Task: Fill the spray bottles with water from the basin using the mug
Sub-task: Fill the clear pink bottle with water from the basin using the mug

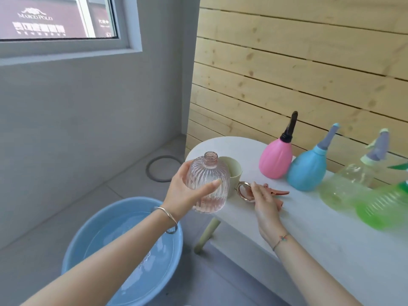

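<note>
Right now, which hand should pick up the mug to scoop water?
The right hand. Its fingers lie just beside the ring handle of the mug on the table, while the left hand is busy gripping the open pink bottle.

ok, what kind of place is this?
Likely a home balcony or utility corner: wooden slat wall, window, grey tiled floor, a water-filled blue basin beside a small white table holding spray bottles.
</note>
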A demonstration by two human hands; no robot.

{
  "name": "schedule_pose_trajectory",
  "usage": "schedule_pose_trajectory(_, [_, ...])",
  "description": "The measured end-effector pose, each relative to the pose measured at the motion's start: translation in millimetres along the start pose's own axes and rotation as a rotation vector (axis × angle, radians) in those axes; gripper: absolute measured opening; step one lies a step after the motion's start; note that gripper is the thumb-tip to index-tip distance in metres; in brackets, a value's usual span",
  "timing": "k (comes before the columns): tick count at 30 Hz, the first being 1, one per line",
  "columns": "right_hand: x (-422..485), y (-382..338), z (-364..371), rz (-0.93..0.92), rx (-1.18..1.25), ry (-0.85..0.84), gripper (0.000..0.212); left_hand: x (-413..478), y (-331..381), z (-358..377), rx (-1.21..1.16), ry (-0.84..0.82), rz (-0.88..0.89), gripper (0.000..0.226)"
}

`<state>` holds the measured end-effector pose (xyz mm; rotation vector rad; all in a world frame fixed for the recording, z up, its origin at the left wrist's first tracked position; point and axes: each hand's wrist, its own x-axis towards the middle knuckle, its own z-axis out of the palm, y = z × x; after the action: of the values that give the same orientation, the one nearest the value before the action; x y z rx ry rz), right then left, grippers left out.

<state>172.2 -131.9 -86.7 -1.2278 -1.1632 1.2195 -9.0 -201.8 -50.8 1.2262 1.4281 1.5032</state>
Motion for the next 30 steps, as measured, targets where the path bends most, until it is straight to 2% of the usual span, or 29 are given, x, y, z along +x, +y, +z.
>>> schedule_pose_trajectory(5, [6, -19, -46, -0.214, -0.292, -0.040, 0.009, -4, 2, 20, 0.016, -0.056, 0.001, 0.076])
schedule_pose_trajectory(7, [10, -27, -67, -0.300, -0.499, -0.060, 0.003, -6, 3, 30, 0.032, -0.066, -0.016, 0.072])
schedule_pose_trajectory(9, [17, -28, -87, -0.298, -0.808, -0.130, 0.012, -9, 3, 43, 0.044, -0.087, -0.021, 0.062])
schedule_pose_trajectory(11, [25, -23, -98, -0.187, -1.015, -0.242, 0.024, -13, 4, 55, 0.036, -0.122, -0.023, 0.055])
schedule_pose_trajectory(14, [29, -13, -107, -0.177, -1.160, -0.267, 0.034, -18, 2, 74, 0.020, -0.180, -0.013, 0.071])
schedule_pose_trajectory(16, [31, -11, -112, -0.235, -1.143, -0.224, 0.027, -20, -1, 84, 0.014, -0.217, -0.001, 0.080])
schedule_pose_trajectory(22, [30, -11, -144, -0.175, -1.117, -0.227, 0.021, -27, 1, 119, -0.027, -0.280, -0.002, 0.074])
schedule_pose_trajectory(26, [14, -34, -174, -0.173, -0.784, -0.066, 0.028, -30, -4, 143, -0.044, -0.333, -0.002, 0.077])
schedule_pose_trajectory(30, [-7, -68, -197, -0.255, -0.438, 0.076, 0.027, -34, -12, 166, -0.058, -0.342, -0.020, 0.078])
